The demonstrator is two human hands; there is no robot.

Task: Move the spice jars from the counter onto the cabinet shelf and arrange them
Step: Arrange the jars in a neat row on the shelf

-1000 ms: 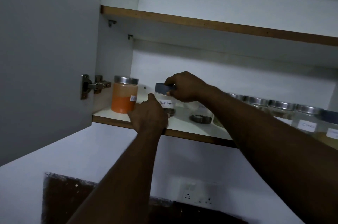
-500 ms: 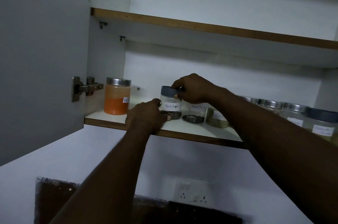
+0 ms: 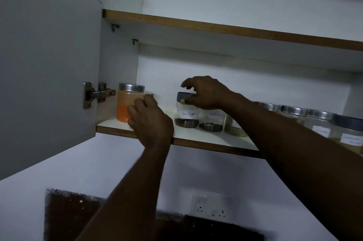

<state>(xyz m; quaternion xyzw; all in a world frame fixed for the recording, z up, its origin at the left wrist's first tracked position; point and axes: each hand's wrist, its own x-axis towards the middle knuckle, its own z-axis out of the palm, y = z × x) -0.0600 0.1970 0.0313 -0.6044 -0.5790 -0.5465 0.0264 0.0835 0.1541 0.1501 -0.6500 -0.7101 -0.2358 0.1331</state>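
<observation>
An orange spice jar (image 3: pixel 125 106) with a steel lid stands at the left end of the lower cabinet shelf (image 3: pixel 206 145). My left hand (image 3: pixel 152 124) curls around its right side, fingers in front and thumb behind. The black pepper jar (image 3: pixel 186 119), clear with a blue lid, stands to the right. My right hand (image 3: pixel 207 93) hovers over that lid with fingers spread and lifted, only the thumb touching the rim. A second labelled jar (image 3: pixel 213 121) and a jar of greenish spice (image 3: pixel 234 130) stand beside it, partly hidden by my right arm.
Several more labelled jars (image 3: pixel 320 128) line the shelf's right end. The open cabinet door (image 3: pixel 49 63) hangs at the left on a metal hinge (image 3: pixel 96 94). An upper shelf (image 3: pixel 216 26) runs above. A wall socket (image 3: pixel 212 207) sits below the cabinet.
My left hand moved left from the black pepper jar to the orange jar. My right hand's fingers lifted off the blue lid and spread.
</observation>
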